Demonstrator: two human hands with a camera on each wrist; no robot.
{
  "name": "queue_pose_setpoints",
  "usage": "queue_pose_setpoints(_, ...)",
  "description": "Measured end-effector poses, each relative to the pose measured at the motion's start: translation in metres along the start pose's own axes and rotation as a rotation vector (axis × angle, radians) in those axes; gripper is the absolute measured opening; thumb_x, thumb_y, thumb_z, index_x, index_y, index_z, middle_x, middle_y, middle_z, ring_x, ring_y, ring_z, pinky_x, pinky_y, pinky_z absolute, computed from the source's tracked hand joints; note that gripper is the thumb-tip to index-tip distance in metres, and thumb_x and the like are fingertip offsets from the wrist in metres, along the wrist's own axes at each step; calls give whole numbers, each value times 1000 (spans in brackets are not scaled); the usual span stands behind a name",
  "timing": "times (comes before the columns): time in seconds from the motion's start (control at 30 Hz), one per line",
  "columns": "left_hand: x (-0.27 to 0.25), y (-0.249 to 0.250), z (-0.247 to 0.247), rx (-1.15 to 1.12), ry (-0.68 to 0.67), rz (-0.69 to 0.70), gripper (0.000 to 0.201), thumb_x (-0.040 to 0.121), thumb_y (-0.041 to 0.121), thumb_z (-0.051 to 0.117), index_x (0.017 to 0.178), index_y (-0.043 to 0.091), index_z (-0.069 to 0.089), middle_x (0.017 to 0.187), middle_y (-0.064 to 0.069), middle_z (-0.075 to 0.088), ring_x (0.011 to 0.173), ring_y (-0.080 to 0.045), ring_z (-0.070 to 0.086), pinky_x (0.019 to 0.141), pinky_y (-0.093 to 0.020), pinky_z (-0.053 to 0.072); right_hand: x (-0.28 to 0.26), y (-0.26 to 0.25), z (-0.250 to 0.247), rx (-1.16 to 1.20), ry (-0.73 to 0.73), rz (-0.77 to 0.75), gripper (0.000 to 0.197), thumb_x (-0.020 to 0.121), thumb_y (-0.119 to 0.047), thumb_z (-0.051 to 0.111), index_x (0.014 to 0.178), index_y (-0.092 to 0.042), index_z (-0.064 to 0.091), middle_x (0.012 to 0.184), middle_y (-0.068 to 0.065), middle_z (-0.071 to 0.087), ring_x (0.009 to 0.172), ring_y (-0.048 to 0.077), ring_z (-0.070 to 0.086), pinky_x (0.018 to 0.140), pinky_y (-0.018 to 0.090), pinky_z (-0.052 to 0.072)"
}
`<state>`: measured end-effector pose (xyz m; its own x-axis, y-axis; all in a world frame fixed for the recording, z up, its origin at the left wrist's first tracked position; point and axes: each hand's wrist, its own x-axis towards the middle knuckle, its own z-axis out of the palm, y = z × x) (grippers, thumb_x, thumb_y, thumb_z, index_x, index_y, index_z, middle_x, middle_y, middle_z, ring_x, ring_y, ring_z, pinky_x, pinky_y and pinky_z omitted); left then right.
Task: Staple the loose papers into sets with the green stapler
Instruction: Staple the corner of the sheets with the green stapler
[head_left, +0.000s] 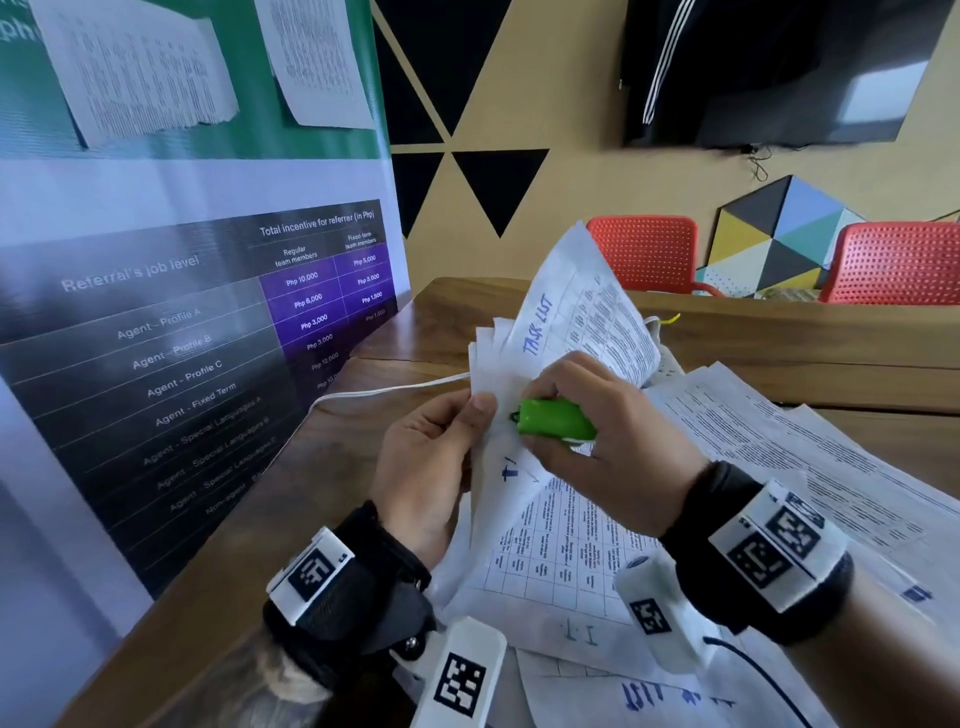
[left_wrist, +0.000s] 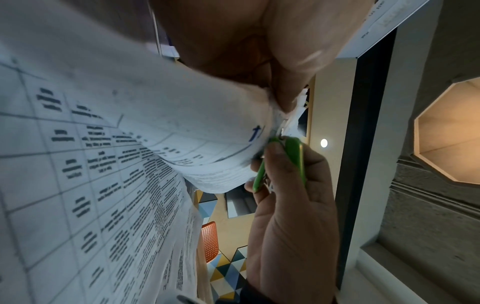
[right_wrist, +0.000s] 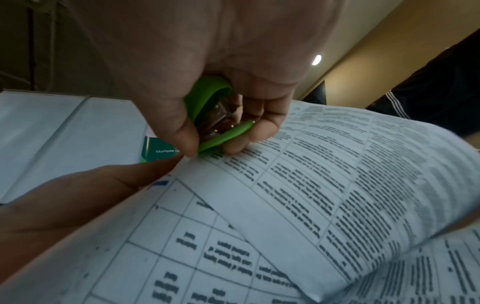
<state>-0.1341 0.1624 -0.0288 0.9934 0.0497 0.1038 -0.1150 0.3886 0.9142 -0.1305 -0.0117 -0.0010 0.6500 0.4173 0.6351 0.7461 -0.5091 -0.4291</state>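
The left hand (head_left: 434, 457) pinches the corner of a curling sheaf of thin white printed papers (head_left: 550, 499), likely keeping the edges aligned. Just right, the right hand (head_left: 608, 441) clamps the small glossy green plastic stapler (head_left: 556, 420) against that corner, above the brown wooden table (head_left: 332, 467), where loose sheets (head_left: 810, 452) lie.

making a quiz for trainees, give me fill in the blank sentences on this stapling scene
1. The right hand grips a stapler whose colour is ____.
2. The left hand pinches the ____ of the papers.
3. The blue handwriting on the raised sheet reads TASK ____.
4. Behind the table stand two chairs coloured ____.

Missing words: green; corner; LIST; red
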Motion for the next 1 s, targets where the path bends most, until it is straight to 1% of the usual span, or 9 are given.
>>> queue_pose_setpoints(0.1, 0, 1, 0, -1, -15, 1, 33, 75, 31, 76, 97, 6, 78, 106, -29, 72, 93, -39, 64, 97, -62, 49, 0, 0, -1, -29, 60, 26, 18, 85, -18, 72, 97, -19, 59, 96, -8, 54, 84, 14, 55, 74, 34, 48)
queue_pose_setpoints(0.2, -2, -2, 2, 34, -24, 6, 32, 72, 35, 77, 92, 10, 79, 102, -26, 73, 89, -36, 64, 91, -55, 52, -1, -1, 0, -86, 32, -5, 15, 87, -19, 69, 98, -19, 58, 99, -9, 51, 82, 17, 55, 70, 39, 49)
queue_pose_setpoints(0.3, -3, -5, 3, 46, -20, 24, 36, 69, 38, 78, 93, 11, 79, 103, -25, 74, 89, -35, 66, 89, -52, 54, -1, -5, 1, -191, 11, -40, 14, 88, -16, 66, 99, -17, 58, 102, -6, 50, 80, 20, 55, 68, 42, 50)
queue_pose_setpoints(0.37, -2, -6, 3, 42, -18, 29, 35, 71, 35, 77, 95, 10, 79, 104, -26, 73, 89, -35, 66, 90, -52, 54, 0, -5, 0, -238, -1, -65, 12, 89, -15, 65, 100, -16, 59, 103, -5, 50, 81, 19, 54, 68, 38, 49)
queue_pose_setpoints(0.47, -3, -7, 4, 21, -24, 19, 33, 74, 30, 76, 98, 7, 78, 106, -29, 72, 89, -34, 64, 92, -52, 52, 1, 0, -1, -91, 1, -49, 15, 89, -15, 70, 100, -16, 60, 101, -6, 52, 85, 14, 54, 75, 27, 47)
queue_pose_setpoints(0.6, -4, -5, 4, 12, -19, 31, 37, 73, 33, 78, 98, 7, 77, 106, -32, 70, 89, -35, 64, 92, -57, 51, 1, 3, 1, 17, 36, 39, 21, 87, -21, 74, 102, -18, 60, 100, -8, 56, 89, 7, 56, 77, 14, 42)
queue_pose_setpoints(0.73, -2, -7, 4, 31, 10, 101, 27, 76, 29, 75, 94, 10, 79, 100, -25, 74, 87, -32, 66, 88, -52, 54, 0, 1, 1, -47, -5, 103, 23, 92, -41, 64, 106, -23, 58, 102, -10, 56, 93, 5, 56, 78, 15, 41)
queue_pose_setpoints(0.87, -2, -9, 3, 56, 12, 135, 25, 77, 27, 74, 94, 9, 80, 99, -21, 76, 86, -29, 67, 88, -47, 55, -1, 2, 0, -10, -51, 97, 18, 96, -35, 56, 106, -21, 61, 102, -11, 56, 94, 6, 56, 79, 18, 42)
queue_pose_setpoints(1.0, 1, -12, 2, 96, 49, 164, 10, 89, 12, 70, 91, 8, 78, 91, -15, 77, 76, -19, 67, 73, -32, 58, 0, 2, 2, 87, -79, 110, 27, 88, -34, 63, 112, -22, 61, 108, -11, 57, 102, 5, 57, 89, 18, 44)
